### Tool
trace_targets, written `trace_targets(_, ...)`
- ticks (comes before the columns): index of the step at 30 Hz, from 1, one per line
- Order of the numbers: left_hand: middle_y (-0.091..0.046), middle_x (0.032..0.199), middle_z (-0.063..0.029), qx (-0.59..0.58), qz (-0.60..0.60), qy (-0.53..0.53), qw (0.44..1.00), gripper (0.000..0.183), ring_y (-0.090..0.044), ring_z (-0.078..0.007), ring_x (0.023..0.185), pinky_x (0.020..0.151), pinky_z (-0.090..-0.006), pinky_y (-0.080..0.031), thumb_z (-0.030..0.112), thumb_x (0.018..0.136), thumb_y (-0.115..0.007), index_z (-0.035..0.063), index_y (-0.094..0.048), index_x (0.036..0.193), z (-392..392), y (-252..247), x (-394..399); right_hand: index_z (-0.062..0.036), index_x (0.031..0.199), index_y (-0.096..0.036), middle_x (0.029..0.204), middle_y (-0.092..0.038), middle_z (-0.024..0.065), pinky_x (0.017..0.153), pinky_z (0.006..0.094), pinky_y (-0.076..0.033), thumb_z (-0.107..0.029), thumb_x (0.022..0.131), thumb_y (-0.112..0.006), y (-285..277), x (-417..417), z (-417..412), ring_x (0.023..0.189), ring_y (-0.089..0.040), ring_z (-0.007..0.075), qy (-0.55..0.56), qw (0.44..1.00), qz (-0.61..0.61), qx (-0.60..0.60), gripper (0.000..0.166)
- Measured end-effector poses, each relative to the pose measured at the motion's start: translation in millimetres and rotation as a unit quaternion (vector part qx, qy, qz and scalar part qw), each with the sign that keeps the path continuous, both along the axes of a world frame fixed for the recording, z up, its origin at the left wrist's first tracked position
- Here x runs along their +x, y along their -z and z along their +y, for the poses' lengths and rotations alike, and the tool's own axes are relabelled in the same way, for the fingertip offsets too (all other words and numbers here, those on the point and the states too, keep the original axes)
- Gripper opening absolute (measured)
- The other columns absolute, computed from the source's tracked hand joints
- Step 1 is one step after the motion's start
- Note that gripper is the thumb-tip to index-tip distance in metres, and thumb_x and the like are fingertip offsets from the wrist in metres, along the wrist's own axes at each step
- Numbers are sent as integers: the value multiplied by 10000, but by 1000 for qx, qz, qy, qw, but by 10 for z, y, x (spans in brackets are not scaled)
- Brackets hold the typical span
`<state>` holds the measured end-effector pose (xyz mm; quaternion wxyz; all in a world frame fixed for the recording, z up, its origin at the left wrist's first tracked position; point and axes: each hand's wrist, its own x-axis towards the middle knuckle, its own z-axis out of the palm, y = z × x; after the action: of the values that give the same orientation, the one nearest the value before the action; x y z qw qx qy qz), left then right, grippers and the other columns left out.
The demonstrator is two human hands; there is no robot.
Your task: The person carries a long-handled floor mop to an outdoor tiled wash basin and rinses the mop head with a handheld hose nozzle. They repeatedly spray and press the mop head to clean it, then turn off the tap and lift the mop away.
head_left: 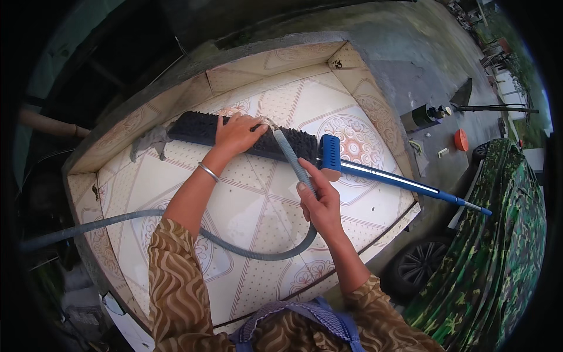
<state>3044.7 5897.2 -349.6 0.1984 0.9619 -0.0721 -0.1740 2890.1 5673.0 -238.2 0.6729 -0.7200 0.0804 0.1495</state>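
Before me a flat mop with a dark chenille pad (193, 126) lies pad side up on the floor of a tiled basin (246, 281). My left hand (239, 133), wearing a metal bangle, rests on the pad with its fingers apart. My right hand (320, 198) grips a grey corrugated hose (288, 149). Water appears to run from the hose's end onto the pad, close beside my left fingers. The hose loops below my hands and leaves over the basin's left wall. A slotted blue plastic piece (330, 152) sits by the pad's right end. The blue mop handle (387, 176) extends past the basin's right wall.
A grey rag (151, 141) lies at the pad's left end. Outside, to the right, are a bottle-like container (418, 118), an orange bowl (461, 140), a wheel (420, 264) and a camouflage cover (484, 255). A person's forearm (53, 123) shows at far left.
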Motion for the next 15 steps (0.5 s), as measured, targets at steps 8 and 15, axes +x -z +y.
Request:
trace_targets(8, -593, 1384, -81, -43, -154, 35, 987, 517, -445, -323, 1360, 1157, -640, -196, 555, 1010, -400, 205, -644, 1302, -623, 161, -244, -96, 1480, -475, 729, -482, -44, 436, 208, -357, -122, 1002, -583, 49, -100, -188, 527, -433, 31, 26, 999, 26, 25, 491)
trace_targets(15, -505, 1494, -45, 122, 27, -124, 984, 515, -389, -329, 1411, 1140, -707, -172, 531, 1025, -355, 256, -582, 1396, 119, 98, 304, -93, 1488, -467, 750, -497, -42, 466, 207, -349, -115, 1001, -579, -53, -136, -319, 544, -427, 23, 23, 1000, -2, 11, 501)
